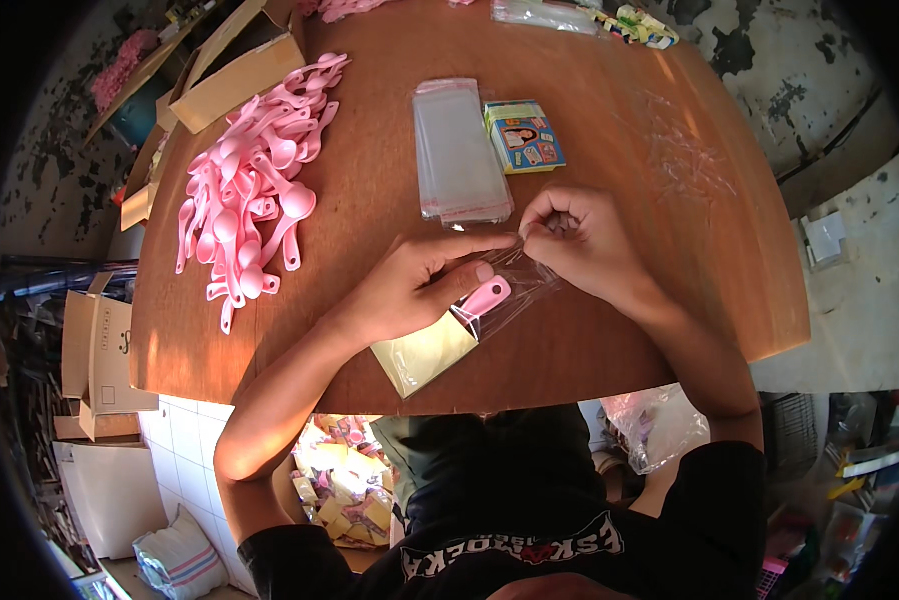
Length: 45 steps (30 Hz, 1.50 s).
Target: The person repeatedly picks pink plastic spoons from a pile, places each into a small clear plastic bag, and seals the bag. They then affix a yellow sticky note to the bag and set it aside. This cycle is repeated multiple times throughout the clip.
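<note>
A clear plastic bag (532,283) lies at the table's near edge, slanting up to the right. In it are a pale yellow card (425,352) and a pink spoon, whose holed handle (487,297) shows; the rest of the spoon is hidden. My left hand (415,285) grips the bag, thumb beside the handle and index finger stretched to the bag's upper edge. With fingers curled, my right hand (582,240) pinches that edge of the film. Just beyond my hands are a stack of flat clear bags (460,150) and a stack of printed cards (530,138).
A heap of pink spoons (245,190) covers the table's left side, near an open cardboard box (240,65). Clear film strips (685,150) lie at the right. Below the table edge sits a container of filled packets (345,480). More cartons (100,350) stand left.
</note>
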Motion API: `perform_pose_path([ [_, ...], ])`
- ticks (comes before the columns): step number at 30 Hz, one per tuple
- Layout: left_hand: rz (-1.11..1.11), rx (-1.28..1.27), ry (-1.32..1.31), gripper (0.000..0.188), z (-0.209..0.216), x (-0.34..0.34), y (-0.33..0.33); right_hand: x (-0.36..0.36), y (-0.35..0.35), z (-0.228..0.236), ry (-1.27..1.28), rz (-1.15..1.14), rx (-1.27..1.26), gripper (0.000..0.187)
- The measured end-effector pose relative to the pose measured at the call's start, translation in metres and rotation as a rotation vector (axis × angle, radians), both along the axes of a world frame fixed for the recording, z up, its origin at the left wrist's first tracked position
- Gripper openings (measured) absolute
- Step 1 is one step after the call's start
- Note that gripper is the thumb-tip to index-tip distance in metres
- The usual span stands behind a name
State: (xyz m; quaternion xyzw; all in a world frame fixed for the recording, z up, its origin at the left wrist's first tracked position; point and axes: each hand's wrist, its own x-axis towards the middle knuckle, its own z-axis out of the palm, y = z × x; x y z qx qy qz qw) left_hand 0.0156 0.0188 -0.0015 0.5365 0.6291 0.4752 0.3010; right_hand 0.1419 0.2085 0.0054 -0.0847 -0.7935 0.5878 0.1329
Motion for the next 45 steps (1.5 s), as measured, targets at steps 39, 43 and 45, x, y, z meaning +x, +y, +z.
perform_pose_path([
  [39,0.234,0.135,-0.213,0.034,-0.013,-0.011,-0.002,0.029,0.225,-0.006,-0.111,-0.946,1.002,0.023],
  [43,0.221,0.127,-0.217,0.034,-0.009,-0.01,0.0,0.031,0.221,-0.004,-0.204,-0.933,1.013,0.022],
  [45,0.219,0.117,-0.219,0.034,-0.008,-0.011,-0.001,0.033,0.22,-0.003,-0.235,-0.915,1.025,0.021],
])
